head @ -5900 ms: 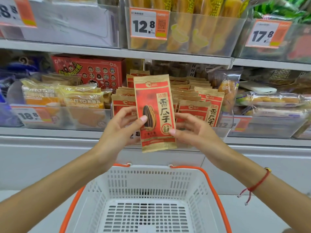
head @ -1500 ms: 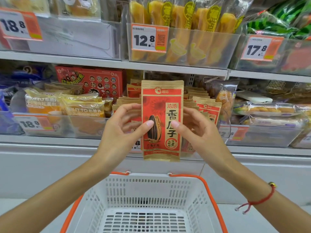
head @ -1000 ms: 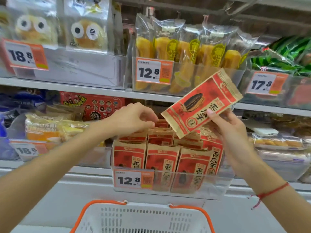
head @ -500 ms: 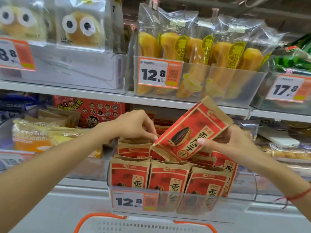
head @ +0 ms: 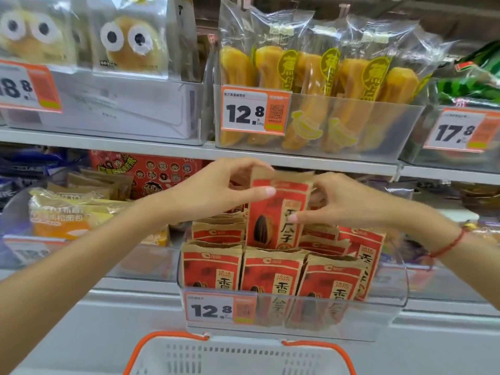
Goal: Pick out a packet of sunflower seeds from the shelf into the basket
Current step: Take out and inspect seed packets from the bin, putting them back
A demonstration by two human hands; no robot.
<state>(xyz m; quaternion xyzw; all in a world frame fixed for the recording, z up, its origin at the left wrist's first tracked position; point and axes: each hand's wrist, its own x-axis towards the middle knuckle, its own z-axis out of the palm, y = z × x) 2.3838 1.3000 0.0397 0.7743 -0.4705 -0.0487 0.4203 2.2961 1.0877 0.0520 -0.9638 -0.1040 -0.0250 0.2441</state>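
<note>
A red and tan packet of sunflower seeds [head: 276, 212] stands upright among the rear packets in a clear shelf bin [head: 389, 301]. My left hand [head: 216, 190] pinches its top left corner between thumb and fingers. My right hand [head: 335, 201] pinches its right edge near the top. Several more of the same packets [head: 267, 272] fill the front rows of the bin. The white basket [head: 238, 355] with orange handles sits below the bin at the bottom edge of view, only its far rim showing.
A 12.8 price tag [head: 216, 308] hangs on the bin's front. The shelf above [head: 324, 161] carries banana bread packs [head: 311, 85] and owl-eyed buns [head: 127, 41]. Yellow bread bags [head: 67, 212] and a red box [head: 151, 171] lie to the left.
The packet has gone from tilted above the bin to upright among the rear packets. My left hand has taken hold of its top corner. The view has shifted up and closer.
</note>
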